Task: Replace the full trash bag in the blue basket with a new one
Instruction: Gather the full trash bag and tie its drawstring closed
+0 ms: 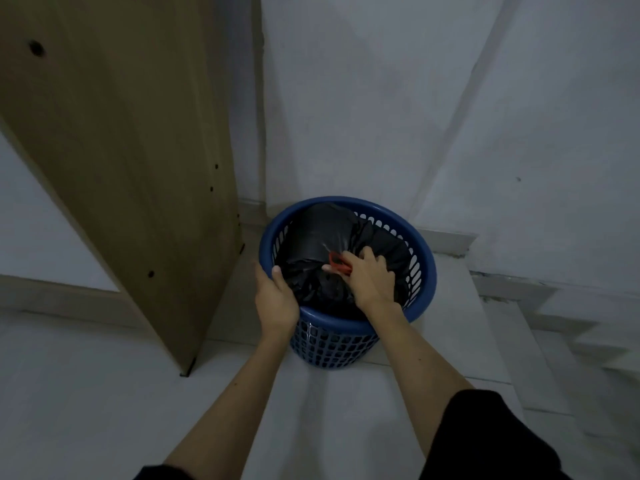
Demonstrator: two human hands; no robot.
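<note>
the step in hand appears to be the removal of the full bag [322, 237] from the basket [424, 258]; no new bag is seen anywhere around the basket.

the basket's near-left rim is gripped by the left hand [275, 297], the thumb hooked over the rim's inner side and the other fingers wrapped round the outside, so the basket looks to be steadied. the right hand [372, 277] is reached down inside the basket, its fingers curled into the gathered black plastic at the bag's neck, where a red tie [337, 264] is pinched or held; whether the tie is being knotted or merely grasped cannot be told.

the next move probably calls for a straight upward pull by the neck while the basket is held down at the rim, since a bag this full is likely to drag the light basket up with it. the plastic could be torn if snagged in the lattice holes of the wall.

the bag is black, glossy and creased, bulging high on the basket's far-left side and sunk lower on the near-right side, where it is bunched under the right hand. it lies wholly inside the basket, not folded over the rim. the basket is blue, round, with slotted walls, and it stands on the pale floor [104, 410] in a corner of the wall; a brown board [121, 150] is leaned just left of the basket.
</note>
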